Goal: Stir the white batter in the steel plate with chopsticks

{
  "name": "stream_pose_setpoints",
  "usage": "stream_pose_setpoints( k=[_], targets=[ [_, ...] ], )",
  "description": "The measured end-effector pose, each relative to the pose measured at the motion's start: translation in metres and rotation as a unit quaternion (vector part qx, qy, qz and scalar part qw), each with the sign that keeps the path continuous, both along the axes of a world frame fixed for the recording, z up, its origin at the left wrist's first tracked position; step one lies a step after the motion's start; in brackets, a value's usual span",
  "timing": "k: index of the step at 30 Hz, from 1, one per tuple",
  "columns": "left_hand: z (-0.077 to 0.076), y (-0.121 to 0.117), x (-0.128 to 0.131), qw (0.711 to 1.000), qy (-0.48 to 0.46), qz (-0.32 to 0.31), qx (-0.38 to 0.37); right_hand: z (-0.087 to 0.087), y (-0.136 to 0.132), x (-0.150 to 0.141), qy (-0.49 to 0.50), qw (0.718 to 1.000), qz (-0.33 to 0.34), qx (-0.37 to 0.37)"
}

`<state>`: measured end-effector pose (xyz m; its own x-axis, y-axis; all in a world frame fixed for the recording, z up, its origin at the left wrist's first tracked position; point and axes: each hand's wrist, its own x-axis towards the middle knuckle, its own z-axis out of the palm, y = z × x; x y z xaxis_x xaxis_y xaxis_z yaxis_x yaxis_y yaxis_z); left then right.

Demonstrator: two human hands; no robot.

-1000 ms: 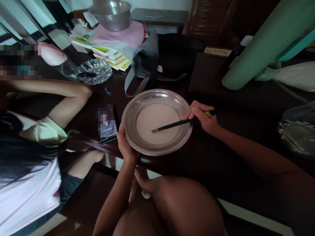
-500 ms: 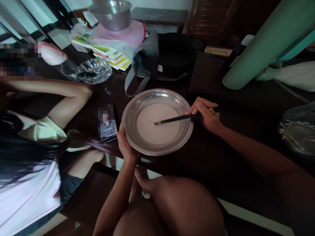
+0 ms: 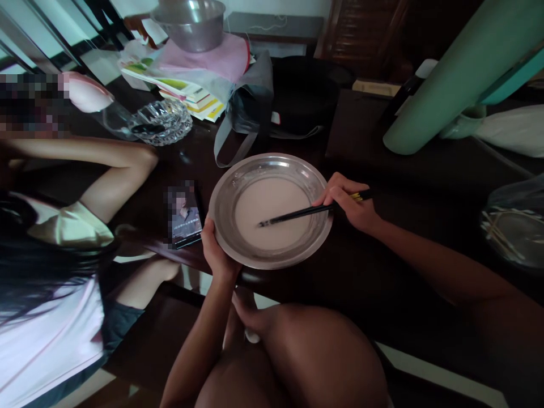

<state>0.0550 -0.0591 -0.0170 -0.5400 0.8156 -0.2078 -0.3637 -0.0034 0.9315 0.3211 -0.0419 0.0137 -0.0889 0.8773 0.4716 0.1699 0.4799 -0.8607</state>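
Note:
A shallow round metal basin (image 3: 221, 226) is at the middle of the view, over the dark table's near edge. Pale, milky liquid (image 3: 267, 198) covers its bottom. My left hand (image 3: 217, 252) grips the basin's near-left rim, thumb on top and the other fingers hidden beneath. Closed around black chopsticks (image 3: 297, 213) with gold bands, my right hand (image 3: 351, 201) is at the basin's right rim. The chopsticks slant down to the left, their tips in the liquid left of its centre.
A phone (image 3: 186, 218) lies left of the basin, near a seated person (image 3: 55, 328). Behind are a glass bowl (image 3: 164, 122), a stack of books (image 3: 199, 102) under a metal bowl (image 3: 189, 28), and a grey bag (image 3: 255, 96). A green cylinder (image 3: 446, 85) leans at right.
The chopsticks moved up and right in the liquid, then back down and left, my right hand moving with them. My left hand and the basin stay nearly still.

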Motion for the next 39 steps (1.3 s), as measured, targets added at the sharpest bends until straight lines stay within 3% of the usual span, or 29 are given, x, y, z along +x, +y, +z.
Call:
stream_pose_setpoints(
  k=[3, 8, 15, 20, 23, 27, 34, 39],
  targets=[
    [0.0014, -0.0001, 0.0003, 1.0, -0.001, 0.015, -0.017, 0.0006, 0.0004, 0.0, 0.015, 0.999, -0.03, 0.007],
    [0.0038, 0.0004, 0.0013, 0.999, -0.022, 0.015, -0.019, -0.0004, -0.0004, 0.0006, 0.006, 1.0, 0.01, 0.005],
    [0.0029, 0.0003, 0.0018, 1.0, -0.014, 0.016, -0.016, -0.001, 0.0006, 0.0011, 0.03, 0.999, -0.017, 0.01],
    [0.0023, 0.0006, 0.0013, 1.0, 0.008, 0.024, -0.011, 0.0005, -0.0006, 0.0005, -0.024, 1.0, -0.013, -0.004],
    [-0.0002, 0.0008, 0.0, 1.0, 0.004, 0.02, -0.009, 0.0003, -0.0001, 0.001, 0.011, 0.999, -0.036, 0.005],
    [-0.0048, 0.0007, -0.0027, 1.0, 0.008, 0.01, -0.001, -0.0001, -0.0003, 0.0009, -0.008, 1.0, 0.009, 0.01],
    [-0.0054, 0.0005, -0.0029, 1.0, -0.009, -0.018, 0.015, 0.0005, 0.0008, 0.0016, 0.029, 0.999, -0.01, 0.015],
    [-0.0054, -0.0002, -0.0031, 0.999, 0.003, -0.023, 0.023, 0.0026, -0.0002, 0.0008, -0.012, 1.0, -0.003, -0.008]
  ],
)
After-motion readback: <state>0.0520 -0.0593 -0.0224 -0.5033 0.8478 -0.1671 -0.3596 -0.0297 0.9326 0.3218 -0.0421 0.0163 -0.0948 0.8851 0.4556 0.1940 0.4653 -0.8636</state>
